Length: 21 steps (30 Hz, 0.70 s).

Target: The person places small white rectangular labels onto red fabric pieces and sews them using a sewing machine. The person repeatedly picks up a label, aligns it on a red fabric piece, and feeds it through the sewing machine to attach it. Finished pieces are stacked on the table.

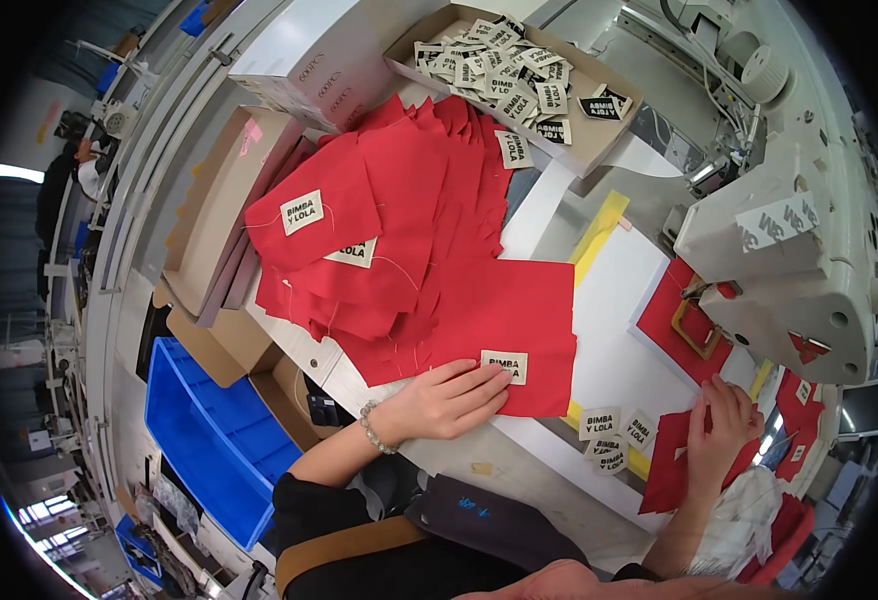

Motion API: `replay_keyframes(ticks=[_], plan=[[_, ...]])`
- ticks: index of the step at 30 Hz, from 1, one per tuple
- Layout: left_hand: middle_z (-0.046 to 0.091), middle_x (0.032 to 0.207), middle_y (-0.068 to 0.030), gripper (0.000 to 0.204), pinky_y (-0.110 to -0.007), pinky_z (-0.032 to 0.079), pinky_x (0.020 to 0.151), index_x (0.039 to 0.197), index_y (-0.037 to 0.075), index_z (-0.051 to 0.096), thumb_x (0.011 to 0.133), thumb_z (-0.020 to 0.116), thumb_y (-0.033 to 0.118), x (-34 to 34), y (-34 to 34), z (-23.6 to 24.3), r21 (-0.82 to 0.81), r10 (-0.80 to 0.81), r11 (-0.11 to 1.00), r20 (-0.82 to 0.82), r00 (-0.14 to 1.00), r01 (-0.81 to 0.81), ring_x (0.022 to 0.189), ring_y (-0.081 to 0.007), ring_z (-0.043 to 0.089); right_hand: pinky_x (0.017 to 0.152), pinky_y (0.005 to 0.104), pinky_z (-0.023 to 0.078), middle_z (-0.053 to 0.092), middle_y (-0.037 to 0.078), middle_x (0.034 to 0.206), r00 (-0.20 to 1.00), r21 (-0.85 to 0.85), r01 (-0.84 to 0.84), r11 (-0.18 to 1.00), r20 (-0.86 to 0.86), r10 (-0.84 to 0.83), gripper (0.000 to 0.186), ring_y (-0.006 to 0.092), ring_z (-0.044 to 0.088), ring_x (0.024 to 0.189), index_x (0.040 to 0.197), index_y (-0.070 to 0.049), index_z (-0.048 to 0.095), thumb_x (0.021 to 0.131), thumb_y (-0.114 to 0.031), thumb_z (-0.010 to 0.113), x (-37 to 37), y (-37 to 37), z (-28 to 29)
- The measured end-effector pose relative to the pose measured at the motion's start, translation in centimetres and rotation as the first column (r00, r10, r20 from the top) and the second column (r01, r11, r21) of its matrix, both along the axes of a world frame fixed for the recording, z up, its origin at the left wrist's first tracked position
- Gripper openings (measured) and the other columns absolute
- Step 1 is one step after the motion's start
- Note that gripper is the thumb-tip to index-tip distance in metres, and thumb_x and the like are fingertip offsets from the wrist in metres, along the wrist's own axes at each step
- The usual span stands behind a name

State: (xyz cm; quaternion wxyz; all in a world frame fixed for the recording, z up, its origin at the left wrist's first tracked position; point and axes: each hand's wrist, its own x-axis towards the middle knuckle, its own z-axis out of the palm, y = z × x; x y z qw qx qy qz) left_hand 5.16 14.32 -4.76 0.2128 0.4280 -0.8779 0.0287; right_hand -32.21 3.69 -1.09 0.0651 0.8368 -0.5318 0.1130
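Observation:
My left hand [449, 400] lies flat with its fingers stretched over a red fabric piece [519, 310], fingertips on a cream label [515, 367] with dark lettering. That piece rests at the front of a large heap of red fabric pieces [399, 190], some with labels and loose threads. My right hand [724, 425] is at the right, its fingers apart, over another red fabric piece [667, 465] close to the sewing machine [779, 260]. Several loose labels [599, 422] lie between my hands. Under the machine's metal clamp frame [697, 330] there is more red fabric [667, 300].
A shallow cardboard box [599, 145] full of labels stands at the back. Beside it is a white carton [304, 60]. An open cardboard tray [224, 210] leans at the left, above a blue bin [214, 440]. Yellow tape [601, 235] marks the work surface.

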Motion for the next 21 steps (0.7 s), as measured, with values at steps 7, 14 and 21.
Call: replay_keyframes(ticks=[7,14,21], plan=[[0.066,0.114,-0.0061,0.022,-0.029,0.05,0.08,0.104,0.007,0.068,0.084,0.059,0.01,0.4,-0.1,-0.3,-0.054,-0.022,0.998,0.003,1.0,0.022,0.102,-0.0171,0.064,0.093,0.0416,0.032,0.067,0.002,0.115,0.976,0.068,-0.213,0.975,0.065,0.209,0.025,0.0215,0.058,0.105,0.103,-0.01,0.069,0.078,-0.01,0.07,3.5,0.4,0.7],[0.065,0.1,-0.0017,0.022,-0.025,0.045,0.068,0.099,0.009,0.07,0.079,0.061,0.009,1.3,0.1,-0.2,-0.18,-0.08,0.98,0.03,0.996,0.084,0.088,-0.013,0.062,0.084,0.0414,0.037,0.064,0.007,0.116,0.821,0.124,-0.564,0.816,0.192,0.538,0.033,0.0204,0.058,0.099,0.105,-0.009,0.068,0.072,-0.01,0.072,9.3,-0.3,0.5],[0.065,0.099,-0.002,0.022,-0.024,0.045,0.064,0.096,0.01,0.071,0.076,0.061,0.008,1.4,0.2,-0.4,-0.159,-0.056,0.986,0.016,0.998,0.058,0.085,-0.0126,0.062,0.081,0.0366,0.039,0.06,0.006,0.111,0.657,0.117,-0.753,0.647,0.196,0.728,0.037,0.0178,0.057,0.092,0.112,-0.009,0.067,0.075,-0.013,0.066,13.2,-1.8,-0.1]])
